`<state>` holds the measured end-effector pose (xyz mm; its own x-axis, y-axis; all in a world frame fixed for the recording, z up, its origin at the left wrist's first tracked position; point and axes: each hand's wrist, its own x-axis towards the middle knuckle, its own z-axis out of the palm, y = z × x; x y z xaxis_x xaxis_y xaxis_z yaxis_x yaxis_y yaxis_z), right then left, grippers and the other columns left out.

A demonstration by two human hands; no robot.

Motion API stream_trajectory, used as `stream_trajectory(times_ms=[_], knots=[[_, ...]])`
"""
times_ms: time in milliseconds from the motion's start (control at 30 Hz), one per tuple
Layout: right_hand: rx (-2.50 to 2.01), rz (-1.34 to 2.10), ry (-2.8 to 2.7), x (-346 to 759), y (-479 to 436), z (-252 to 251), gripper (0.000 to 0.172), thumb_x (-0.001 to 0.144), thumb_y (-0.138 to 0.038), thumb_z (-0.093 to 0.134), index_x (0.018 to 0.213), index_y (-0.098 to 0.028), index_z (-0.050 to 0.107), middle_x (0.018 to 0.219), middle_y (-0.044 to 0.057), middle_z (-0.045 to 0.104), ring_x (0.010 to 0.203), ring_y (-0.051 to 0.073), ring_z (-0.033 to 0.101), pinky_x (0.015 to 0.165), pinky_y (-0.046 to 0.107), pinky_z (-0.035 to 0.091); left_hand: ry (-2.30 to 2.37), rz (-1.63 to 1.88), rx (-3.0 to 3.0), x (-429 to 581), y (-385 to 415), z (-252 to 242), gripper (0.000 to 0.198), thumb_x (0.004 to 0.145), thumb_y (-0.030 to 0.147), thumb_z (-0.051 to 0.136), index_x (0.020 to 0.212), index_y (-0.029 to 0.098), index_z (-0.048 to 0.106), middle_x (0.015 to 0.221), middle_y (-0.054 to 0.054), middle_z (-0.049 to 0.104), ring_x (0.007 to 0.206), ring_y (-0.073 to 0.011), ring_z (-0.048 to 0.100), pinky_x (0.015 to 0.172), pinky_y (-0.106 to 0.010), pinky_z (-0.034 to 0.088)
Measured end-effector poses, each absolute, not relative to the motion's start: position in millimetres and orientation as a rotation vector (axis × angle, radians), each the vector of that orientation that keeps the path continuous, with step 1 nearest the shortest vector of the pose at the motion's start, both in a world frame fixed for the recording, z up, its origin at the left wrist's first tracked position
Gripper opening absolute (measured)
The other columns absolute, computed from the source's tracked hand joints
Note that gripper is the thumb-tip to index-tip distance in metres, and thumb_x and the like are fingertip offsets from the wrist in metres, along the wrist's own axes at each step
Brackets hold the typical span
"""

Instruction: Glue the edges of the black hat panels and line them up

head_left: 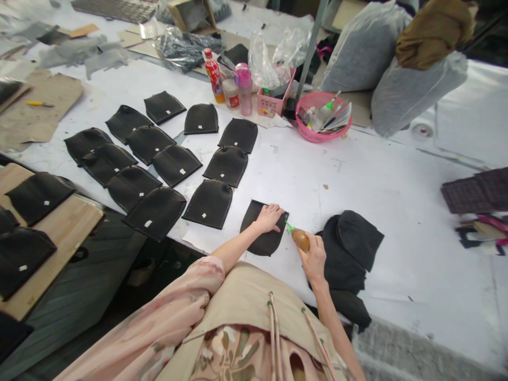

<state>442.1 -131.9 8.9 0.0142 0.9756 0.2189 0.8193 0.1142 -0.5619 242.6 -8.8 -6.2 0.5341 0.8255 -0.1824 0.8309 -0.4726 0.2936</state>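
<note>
My left hand lies flat with fingers stretched out on a black fabric piece on the white table. My right hand is wrapped round a small brown squeeze bottle whose green nozzle points at the right edge of that piece. Just right of the bottle sits a heap of black fabric pieces. Several more black pieces with small white labels lie spread in rows to the left.
At the back stand a pink basin with tools, a pink box, a red drink bottle and a pink cup. Grey bundles lie at back right. A wooden board with black pieces is at left.
</note>
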Motion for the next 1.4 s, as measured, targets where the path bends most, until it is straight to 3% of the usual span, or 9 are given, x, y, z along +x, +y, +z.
stream_trajectory(times_ms=[633,1400], knots=[[-1.738,0.307,-1.781,441,-114,5,0.034,0.087,-0.034,0.051,0.116,-0.018,0.055,0.100,0.009,0.056,0.095,0.025,0.052,0.084,0.038,0.047,1.387,-0.046,2.445,243,-11,0,0.071,0.064,0.044,0.083,0.122,0.022,0.048,0.121,-0.008,0.052,0.115,-0.0281,0.046,0.090,-0.039,0.037],[-1.780,0.473,-1.747,432,-171,15,0.033,0.085,-0.031,0.055,0.116,-0.018,0.054,0.101,0.008,0.056,0.095,0.025,0.054,0.083,0.038,0.048,1.375,-0.033,2.454,242,-10,-2,0.070,0.063,0.042,0.085,0.120,0.021,0.049,0.120,-0.009,0.053,0.114,-0.0290,0.047,0.089,-0.039,0.038]])
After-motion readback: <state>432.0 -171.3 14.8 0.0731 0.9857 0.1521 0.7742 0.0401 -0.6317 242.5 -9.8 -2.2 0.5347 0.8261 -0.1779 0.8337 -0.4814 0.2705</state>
